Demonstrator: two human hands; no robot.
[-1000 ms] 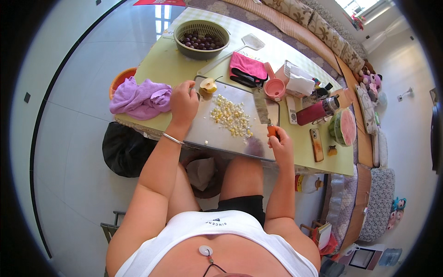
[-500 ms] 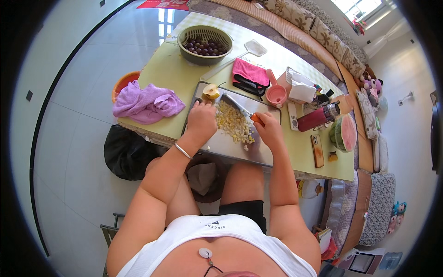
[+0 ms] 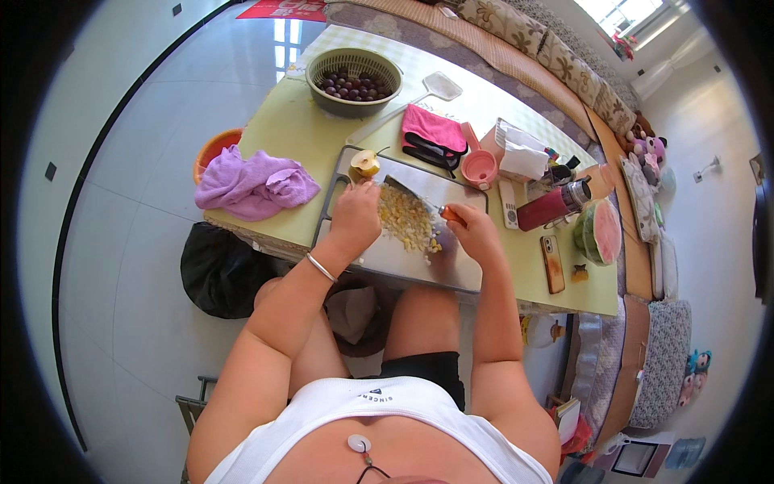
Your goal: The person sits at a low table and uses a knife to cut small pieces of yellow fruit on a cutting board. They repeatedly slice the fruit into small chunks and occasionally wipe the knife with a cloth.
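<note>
My right hand (image 3: 477, 232) grips the orange handle of a knife (image 3: 450, 214). Its dark blade slants to the far left, along the far edge of a heap of chopped pale-yellow fruit (image 3: 405, 219). Beside the heap's left edge is my left hand (image 3: 357, 216), its fingers curled in toward the blade's far end. Whatever those fingers may hold is hidden. A cut half of a pear (image 3: 364, 164), its pale face showing, rests just beyond them. Under all this lies a metal cutting board (image 3: 455, 270) with a dark rim, at the table's near edge.
A green colander (image 3: 355, 60) of dark round fruit stands far left, beside a white fly swatter (image 3: 442, 85). Around the board are a purple towel (image 3: 256, 184), a pink cloth (image 3: 434, 129), a pink cup (image 3: 479, 168), a red flask (image 3: 552, 206), a phone (image 3: 552, 264) and a cut watermelon (image 3: 598, 232).
My left hand has shifted slightly nearer to me and to the right. The knife has come a little nearer too, still in my right hand.
</note>
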